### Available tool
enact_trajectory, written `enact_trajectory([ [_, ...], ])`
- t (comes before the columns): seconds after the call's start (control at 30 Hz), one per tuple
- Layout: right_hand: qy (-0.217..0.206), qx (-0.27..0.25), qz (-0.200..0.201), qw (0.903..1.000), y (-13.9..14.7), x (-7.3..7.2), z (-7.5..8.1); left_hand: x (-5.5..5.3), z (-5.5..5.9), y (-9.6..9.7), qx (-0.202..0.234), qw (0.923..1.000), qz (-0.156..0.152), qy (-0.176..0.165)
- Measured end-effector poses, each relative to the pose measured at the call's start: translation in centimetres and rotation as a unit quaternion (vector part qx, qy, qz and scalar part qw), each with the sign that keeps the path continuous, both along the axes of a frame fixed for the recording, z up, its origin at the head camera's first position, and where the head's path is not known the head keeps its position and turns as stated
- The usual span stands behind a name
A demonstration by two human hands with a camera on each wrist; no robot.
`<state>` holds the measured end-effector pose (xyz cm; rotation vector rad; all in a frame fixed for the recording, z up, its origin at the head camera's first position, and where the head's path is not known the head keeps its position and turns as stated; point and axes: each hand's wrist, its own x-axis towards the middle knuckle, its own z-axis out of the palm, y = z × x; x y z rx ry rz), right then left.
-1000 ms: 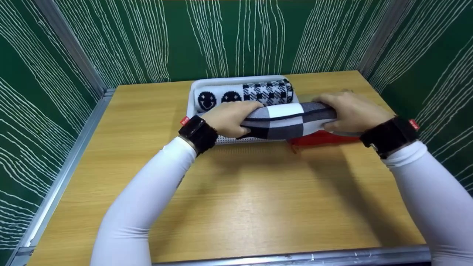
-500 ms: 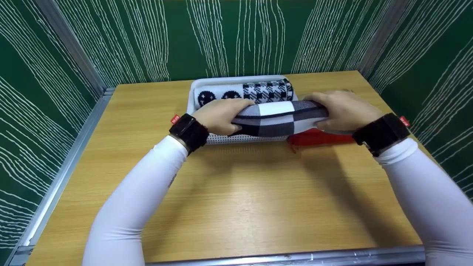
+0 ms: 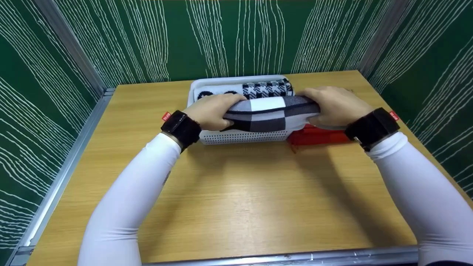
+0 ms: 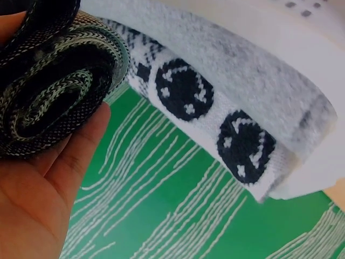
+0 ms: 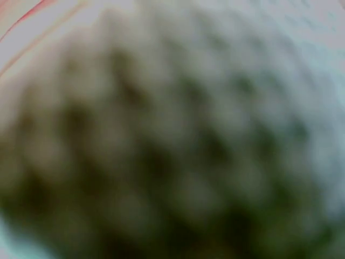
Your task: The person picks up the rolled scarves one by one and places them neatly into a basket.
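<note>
My left hand [image 3: 214,111] and right hand [image 3: 338,107] each grip one end of a rolled-up scarf [image 3: 269,114] in black, grey and white checks. It is held up level over the front of a white basket [image 3: 244,138]. The left wrist view shows the spiral end of the checked scarf [image 4: 54,102] between thumb and fingers. Inside the basket lie a knitted roll [image 3: 266,89] with black smiley faces and houndstooth, and a fuzzy grey roll [image 4: 242,70]. In the right wrist view, blurred dark-and-light fabric [image 5: 172,140] fills most of the picture.
A red cloth item [image 3: 319,136] lies on the wooden table [image 3: 236,199] right of the basket, partly under my right hand. Green walls [image 3: 251,37] with white lines close off the back and sides. A metal rail [image 3: 295,257] runs along the front edge.
Both hands have carried the rolled scarf left and slightly away from me. More of the basket's front wall and the red item shows, while the smiley faces are more covered.
</note>
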<state>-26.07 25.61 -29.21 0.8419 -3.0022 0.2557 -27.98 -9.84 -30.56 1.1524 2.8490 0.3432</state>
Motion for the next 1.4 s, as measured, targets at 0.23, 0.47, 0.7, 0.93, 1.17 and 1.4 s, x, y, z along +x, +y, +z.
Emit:
enact_trajectory([
  [0.23, 0.003, 0.003, 0.006, 1.0000, -0.9, -0.5, 0.4, -0.3, 0.3, -1.0, 0.009, 0.9999, 0.007, -0.004],
  [0.47, -0.004, 0.002, 0.009, 0.9999, -1.9, -1.1, 0.4, -0.5, 0.4, -1.8, 0.014, 0.9995, 0.024, -0.018],
  [0.7, -0.007, 0.014, 0.016, 0.9997, -3.1, -1.9, 0.3, -0.9, 0.2, -2.9, 0.022, 0.9988, 0.037, -0.024],
  [0.93, -0.007, 0.019, 0.030, 0.9993, -4.2, -2.8, -0.2, -1.4, -0.2, -4.0, 0.017, 0.9983, 0.047, -0.028],
  [1.17, 0.005, 0.028, 0.046, 0.9985, -5.3, -3.5, -0.8, -1.5, -0.5, -5.0, 0.015, 0.9980, 0.054, -0.031],
  [1.4, 0.003, 0.036, 0.054, 0.9979, -6.2, -4.0, -1.5, -1.6, -0.9, -5.7, 0.008, 0.9976, 0.066, -0.023],
])
